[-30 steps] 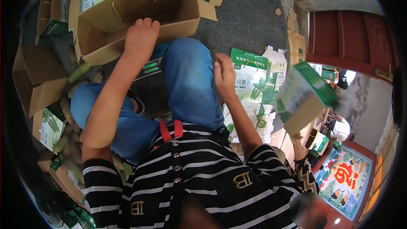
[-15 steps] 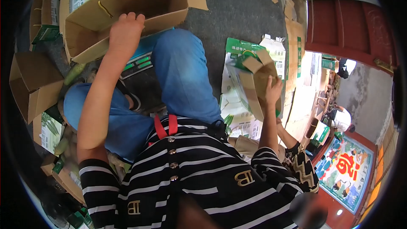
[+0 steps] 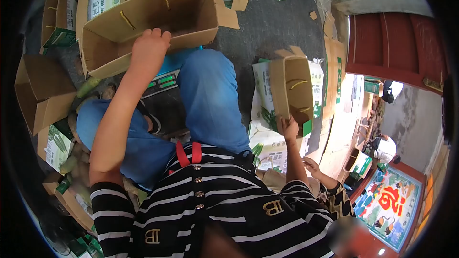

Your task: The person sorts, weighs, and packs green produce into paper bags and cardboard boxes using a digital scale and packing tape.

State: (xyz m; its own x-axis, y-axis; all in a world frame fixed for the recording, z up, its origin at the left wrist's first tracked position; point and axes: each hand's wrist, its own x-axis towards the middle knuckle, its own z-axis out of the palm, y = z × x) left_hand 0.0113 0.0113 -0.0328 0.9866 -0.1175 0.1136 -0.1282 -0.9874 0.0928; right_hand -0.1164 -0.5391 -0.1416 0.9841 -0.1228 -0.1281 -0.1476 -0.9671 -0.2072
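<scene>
My left hand (image 3: 152, 48) is closed over the near rim of a long open cardboard box (image 3: 148, 24) with yellow cord handles. That box rests above a blue scale (image 3: 167, 80) with a lit green display. On the right, my right hand (image 3: 288, 129) grips the lower edge of a smaller open box (image 3: 283, 86), its brown inside and yellow cords showing. Printed white and green carton sheets (image 3: 270, 145) lie beneath and below the smaller box.
Open boxes (image 3: 60, 9) and green vegetables (image 3: 88, 87) lie at the left. A co-worker's hand (image 3: 321, 172) is just right of my right forearm. Flattened cardboard (image 3: 337, 124) and a red door (image 3: 392, 43) are at the right. Another person (image 3: 385, 149) bends farther off.
The smaller box has been turned upright and its opening is squared, with my right hand now at its lower edge. The co-worker's hand has come into fuller view. The view has shifted slightly.
</scene>
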